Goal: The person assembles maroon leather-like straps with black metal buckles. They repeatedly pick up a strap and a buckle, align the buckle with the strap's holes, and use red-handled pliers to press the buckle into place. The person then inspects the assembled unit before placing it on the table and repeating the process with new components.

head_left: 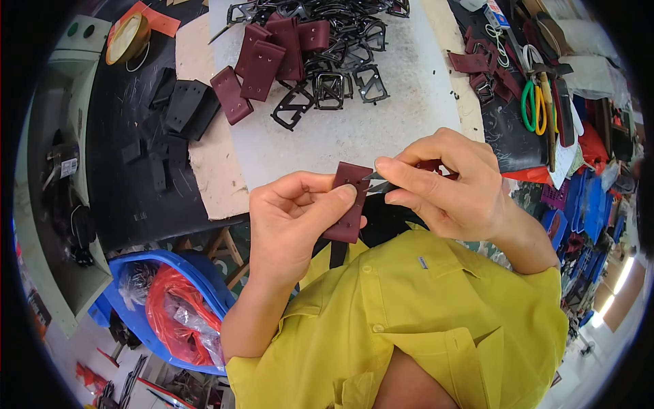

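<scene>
My left hand (293, 218) pinches a maroon leather strap piece (346, 223) with small holes, thumb on its face. My right hand (453, 184) is closed around small scissors (381, 185) with dark blades and a dark red handle partly hidden by the fingers. Their blade tips meet the right edge of the leather, near its upper end. Ahead on the worktop lie several maroon leather pieces (264, 71) with holes and metal studs, overlapping a heap of black metal buckle frames (330, 90).
A pale board (300, 150) covers the middle of the black table (129, 218). Black leather pieces (187, 105) and a round bowl (127, 41) lie left. At right are maroon strap pieces with buckles (482, 65) and green-handled scissors (528, 105). A blue bin (126, 300) stands below left.
</scene>
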`<state>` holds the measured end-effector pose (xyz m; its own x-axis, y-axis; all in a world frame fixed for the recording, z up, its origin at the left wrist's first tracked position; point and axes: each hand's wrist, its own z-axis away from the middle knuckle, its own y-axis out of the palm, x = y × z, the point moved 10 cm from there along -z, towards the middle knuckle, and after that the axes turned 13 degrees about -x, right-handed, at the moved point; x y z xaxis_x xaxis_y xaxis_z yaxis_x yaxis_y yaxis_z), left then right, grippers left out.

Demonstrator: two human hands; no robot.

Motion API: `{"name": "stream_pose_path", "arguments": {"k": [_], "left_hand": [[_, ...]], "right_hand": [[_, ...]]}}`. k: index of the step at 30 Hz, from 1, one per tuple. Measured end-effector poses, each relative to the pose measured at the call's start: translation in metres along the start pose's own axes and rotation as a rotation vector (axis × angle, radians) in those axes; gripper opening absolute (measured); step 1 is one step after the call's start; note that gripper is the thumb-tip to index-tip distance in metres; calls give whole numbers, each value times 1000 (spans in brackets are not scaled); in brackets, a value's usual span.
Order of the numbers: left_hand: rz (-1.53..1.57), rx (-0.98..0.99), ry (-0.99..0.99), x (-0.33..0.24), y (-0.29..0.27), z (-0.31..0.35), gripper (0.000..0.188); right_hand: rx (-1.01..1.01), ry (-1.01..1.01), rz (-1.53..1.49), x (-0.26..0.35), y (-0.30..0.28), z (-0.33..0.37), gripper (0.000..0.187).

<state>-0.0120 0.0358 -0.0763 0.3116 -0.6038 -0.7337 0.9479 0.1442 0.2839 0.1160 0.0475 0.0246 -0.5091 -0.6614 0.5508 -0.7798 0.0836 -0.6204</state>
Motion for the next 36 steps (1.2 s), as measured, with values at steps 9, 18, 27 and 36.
{"name": "stream_pose_path", "arguments": {"k": [9, 18, 27, 36], "left_hand": [[-70, 28, -5, 2, 5, 4, 8], [-208, -90, 187, -20, -7, -2, 13], [-87, -7, 196, -21, 1, -5, 12], [-205, -164, 467, -34, 8, 8, 10]], "right_hand": [[152, 50, 0, 1, 6, 1, 27], [86, 382, -144, -32, -1, 0, 30], [39, 33, -89, 12, 14, 7, 34], [311, 591, -232, -37, 34, 16, 22]]}}
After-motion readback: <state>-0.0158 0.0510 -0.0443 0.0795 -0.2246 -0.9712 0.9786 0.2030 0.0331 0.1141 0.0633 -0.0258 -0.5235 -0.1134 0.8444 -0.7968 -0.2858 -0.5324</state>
